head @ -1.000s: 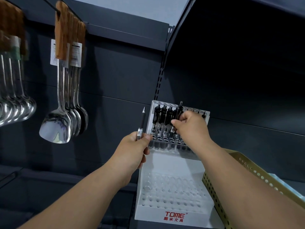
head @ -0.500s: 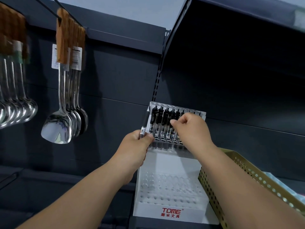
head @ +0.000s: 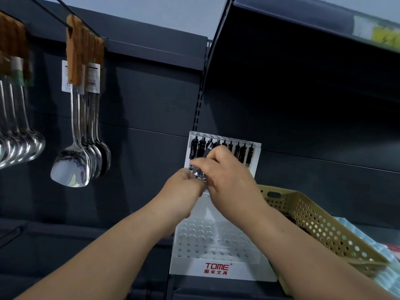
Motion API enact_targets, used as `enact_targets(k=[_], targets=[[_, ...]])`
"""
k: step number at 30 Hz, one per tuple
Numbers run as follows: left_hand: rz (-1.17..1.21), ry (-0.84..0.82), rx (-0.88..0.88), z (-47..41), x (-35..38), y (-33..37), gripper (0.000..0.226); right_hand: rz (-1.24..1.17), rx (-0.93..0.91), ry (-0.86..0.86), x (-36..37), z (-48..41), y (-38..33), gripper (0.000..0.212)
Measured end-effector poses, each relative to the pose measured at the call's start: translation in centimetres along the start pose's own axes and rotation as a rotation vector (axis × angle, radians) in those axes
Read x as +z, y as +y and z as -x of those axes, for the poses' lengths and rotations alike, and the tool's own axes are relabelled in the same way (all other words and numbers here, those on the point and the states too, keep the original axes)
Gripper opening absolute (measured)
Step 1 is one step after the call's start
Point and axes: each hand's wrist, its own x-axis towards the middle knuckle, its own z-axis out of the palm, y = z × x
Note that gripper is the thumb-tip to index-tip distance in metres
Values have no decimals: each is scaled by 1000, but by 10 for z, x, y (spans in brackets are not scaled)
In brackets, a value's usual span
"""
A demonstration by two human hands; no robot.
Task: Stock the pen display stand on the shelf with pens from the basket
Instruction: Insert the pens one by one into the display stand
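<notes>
White plastic makes up the stand (head: 218, 272), which sits on the dark shelf (head: 216, 287) at 6 o'clock in our one head view, its red TOME label facing us and its lower tiers of holes bare. Along its top tier, at about 12 o'clock from our hands, a row of black pens (head: 243, 151) stands upright in the clear rack.

Our left hand (head: 180, 195) reaches up from 7 o'clock, fingers curled together around the clear lower end of a pen (head: 198, 173) just in front of the rack's left part. Our right hand (head: 229, 176) comes in from 5 o'clock and lies partly over the left, its fingertips (head: 195, 164) pinched on the same pen higher up; whether the pen is already seated in a hole we cannot tell, since the hands cover it.

At 4 o'clock from the stand, touching or just beside its right edge, sits the tan perforated basket (head: 320, 221); its contents are hidden from us by the wall and our right forearm.

At 9 o'clock, well apart from the stand, steel spatulas (head: 71, 165) with wooden handles hang from a hook, and ladles (head: 21, 148) hang further left.
</notes>
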Motion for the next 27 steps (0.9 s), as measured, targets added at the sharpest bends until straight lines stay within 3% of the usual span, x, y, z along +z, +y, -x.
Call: enact_targets(k=[4,8,12,15,20,27], targets=[[12,-27,-5,5,5,6,8,80,24,-40,0,-4,13,6],[97,41,50,2,2,4,27,200,135,-20,-2,-1,44,5],[-285,176,218,-9,-8,-17,38,-100,551,11,-12,-4,66,9],[-600,215,357,-11,-7,-30,55,-402,711,76,-12,-16,68,11],[-1007,162,531,-8,0,-36,67,-573,745,41,-1,-39,69,12],[-1132,66,520,-12,-4,-43,66,-406,700,-65,19,-43,74,16]])
